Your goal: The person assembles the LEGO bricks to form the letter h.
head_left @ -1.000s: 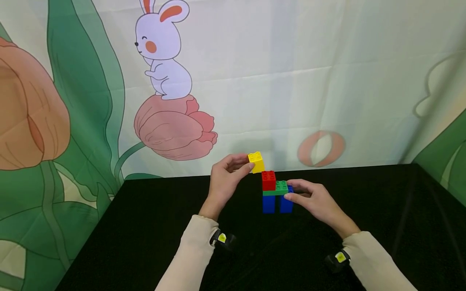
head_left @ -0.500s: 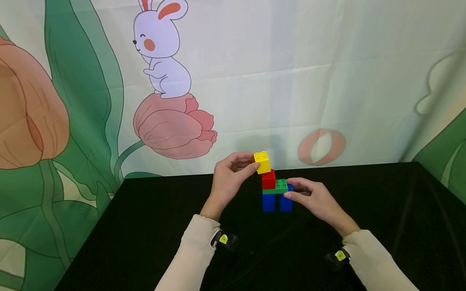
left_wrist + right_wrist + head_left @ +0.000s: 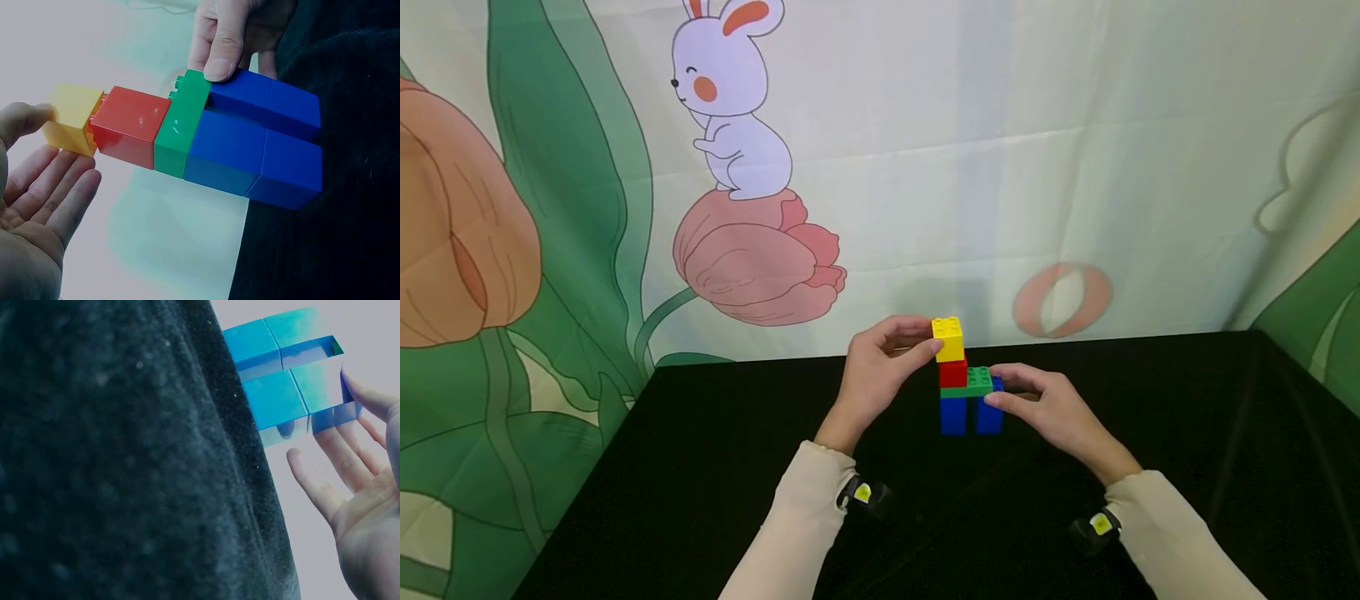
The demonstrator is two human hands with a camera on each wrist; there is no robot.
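Note:
My left hand [image 3: 880, 367] pinches a yellow building brick [image 3: 949, 343] between thumb and fingers, right above a red brick [image 3: 953, 375]. In the left wrist view the yellow brick [image 3: 74, 115] sits slightly tilted against the red brick's studs, some of which show in a narrow gap. Beneath the red brick, a flat green brick [image 3: 979, 380] bridges two blue pillars, a left pillar [image 3: 953, 417] and a right pillar [image 3: 989, 419], each of two stacked blue bricks. With thumb and fingers, my right hand [image 3: 1060, 412] grips the upper blue brick [image 3: 322, 384] of the right pillar, by the green brick's end.
A black cloth [image 3: 700, 483] covers the table, whose back edge lies just behind the bricks. Behind it hangs a pale curtain [image 3: 925, 167] printed with a rabbit and flowers. Each wrist wears a small camera on a strap.
My left hand has carried the yellow brick to the right and then down onto the red brick's top. The right hand keeps its grip on the blue pillar, which stays in place.

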